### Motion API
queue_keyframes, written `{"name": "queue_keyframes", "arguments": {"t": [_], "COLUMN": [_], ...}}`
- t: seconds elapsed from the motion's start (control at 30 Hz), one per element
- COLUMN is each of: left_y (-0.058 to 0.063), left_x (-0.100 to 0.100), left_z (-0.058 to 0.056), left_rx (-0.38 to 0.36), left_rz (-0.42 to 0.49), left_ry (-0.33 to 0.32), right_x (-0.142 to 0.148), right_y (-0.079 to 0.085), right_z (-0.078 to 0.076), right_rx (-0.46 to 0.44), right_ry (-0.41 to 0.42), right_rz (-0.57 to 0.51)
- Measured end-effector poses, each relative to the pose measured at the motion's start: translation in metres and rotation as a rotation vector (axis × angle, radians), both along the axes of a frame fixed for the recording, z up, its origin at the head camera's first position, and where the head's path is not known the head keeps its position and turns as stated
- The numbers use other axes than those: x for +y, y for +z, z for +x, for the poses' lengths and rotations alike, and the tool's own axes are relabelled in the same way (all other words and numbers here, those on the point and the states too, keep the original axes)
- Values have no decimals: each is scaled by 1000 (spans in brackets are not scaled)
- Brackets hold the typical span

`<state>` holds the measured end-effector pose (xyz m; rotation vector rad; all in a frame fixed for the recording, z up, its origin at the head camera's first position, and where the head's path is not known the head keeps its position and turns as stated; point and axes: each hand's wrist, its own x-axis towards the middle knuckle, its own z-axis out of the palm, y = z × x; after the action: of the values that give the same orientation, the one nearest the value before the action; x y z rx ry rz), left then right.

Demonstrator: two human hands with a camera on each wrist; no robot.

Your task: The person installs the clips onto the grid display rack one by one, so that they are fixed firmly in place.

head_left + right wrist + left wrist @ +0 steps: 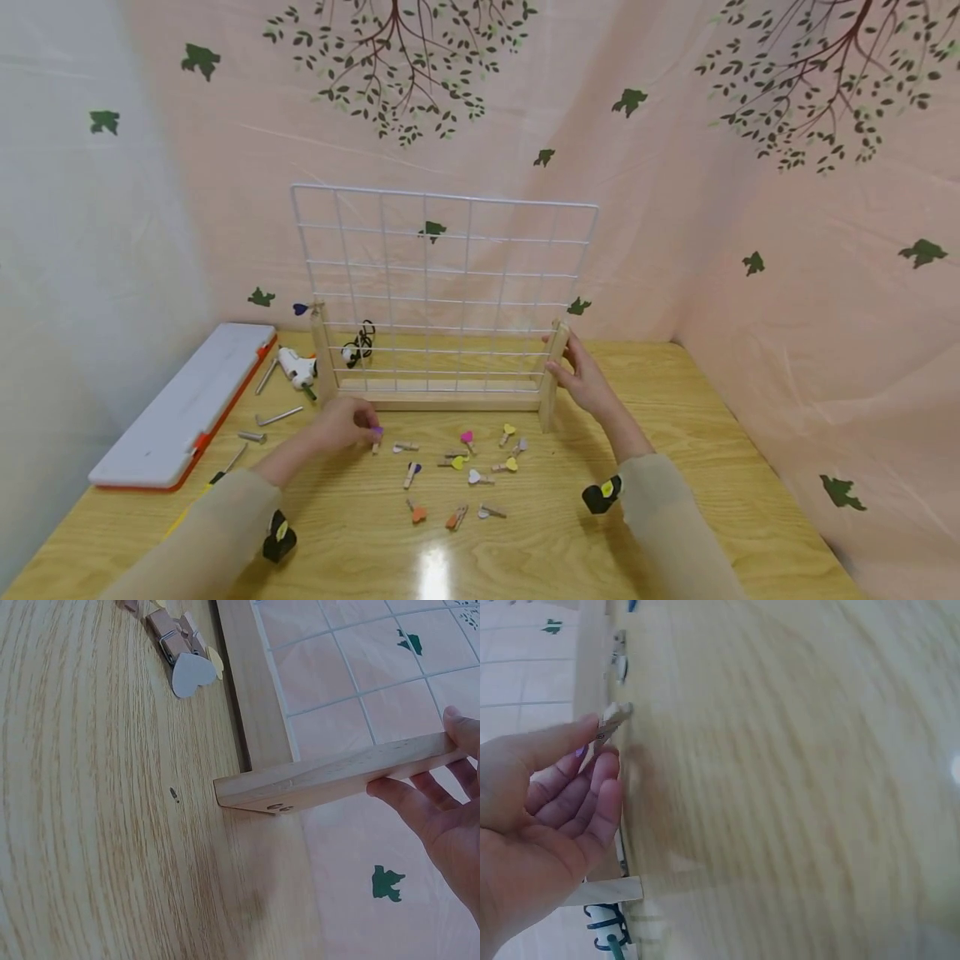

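Thumb and fingers of my left hand (343, 425) pinch a small wooden clothespin (610, 724) with a purple heart, just above the table in front of the stand's left post. My right hand (587, 379) grips the right wooden post (337, 776) of a stand, thumb on one side and fingers on the other. A white wire grid (450, 271) stands upright between the two posts, above a wooden crossbar (457, 402). At the top of the left post sits a clothespin with a dark blue heart (301, 309). Several heart clothespins (480, 477) lie scattered on the table before the stand.
Left of the stand lie a white glue gun (297, 367), an L-shaped metal key (280, 416), a bolt (252, 437) and a screwdriver (228, 462). A long white case (183, 400) with orange trim lies at the left edge. Behind the grid is a coiled black cord (363, 340).
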<state>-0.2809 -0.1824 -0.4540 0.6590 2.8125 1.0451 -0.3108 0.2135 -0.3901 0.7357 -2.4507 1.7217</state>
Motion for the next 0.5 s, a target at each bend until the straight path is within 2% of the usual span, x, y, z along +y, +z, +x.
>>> {"name": "queue_keyframes", "arguments": {"t": [0.1,0.2,0.3,0.37,0.5], "left_y": [4,12,24,35,58], "left_x": [-4,-7,-12,-15,-23], "left_z": [4,7,11,15,23], "left_rx": [-42,-26,14,33,52], "left_rz": [77,118,120,99,158], "left_ry": [-17,-6,44,102,194], "right_x": [0,2,6,7,5], "right_y": [-1,-9,-18,-22,-15], "right_z": [0,-5,-12,-16,-11], "right_rx": [-3,7,23,33,33], "right_ry": [2,3,6,7,21], "right_rz": [0,-1,-1,2,-12]}}
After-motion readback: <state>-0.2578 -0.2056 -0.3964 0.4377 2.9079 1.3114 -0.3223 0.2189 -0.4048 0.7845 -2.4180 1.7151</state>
